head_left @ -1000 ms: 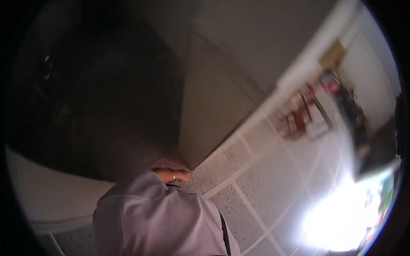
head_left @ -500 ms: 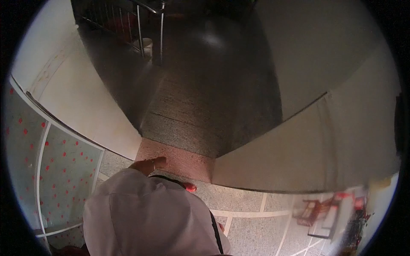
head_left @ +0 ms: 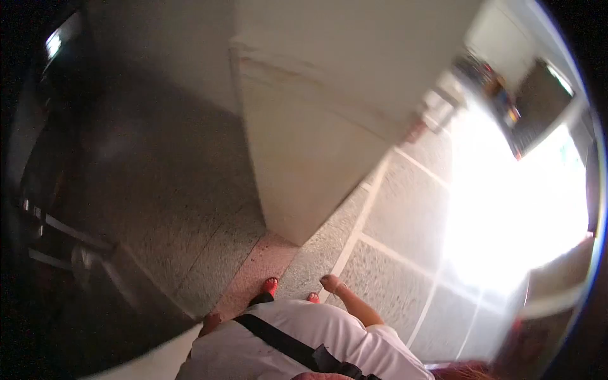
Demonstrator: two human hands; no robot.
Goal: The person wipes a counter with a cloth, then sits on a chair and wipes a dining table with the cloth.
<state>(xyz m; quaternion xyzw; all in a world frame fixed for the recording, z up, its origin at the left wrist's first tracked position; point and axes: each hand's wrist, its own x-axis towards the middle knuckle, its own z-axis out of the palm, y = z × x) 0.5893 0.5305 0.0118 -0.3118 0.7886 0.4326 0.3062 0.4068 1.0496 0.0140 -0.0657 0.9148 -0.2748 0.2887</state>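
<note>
My right hand (head_left: 331,283) hangs low in front of me on the right, over the pale floor lines. Its fingers point down and are too small and foreshortened to make out; nothing shows in it. Close to my left side, my left hand (head_left: 211,322) is a dark, smeared shape, with its fingers hidden. Neither hand is seen touching anything. Between them are my feet in red footwear (head_left: 271,286), one of them at the pink floor strip (head_left: 256,266), and a black strap (head_left: 278,342) crosses my light shirt.
A pale wall end (head_left: 304,158) juts toward me, its lower corner near my feet. On its left lies a dark speckled floor (head_left: 171,209) with blurred metal rails (head_left: 76,234). Right of it, a white-lined floor (head_left: 405,215) leads to strong glare, a dark panel (head_left: 544,101) and blurred furniture (head_left: 437,111).
My view has swung right: the wall end has moved from the right to the middle, and the bright room has come into view. My right hand has appeared; the spotted panels have left view.
</note>
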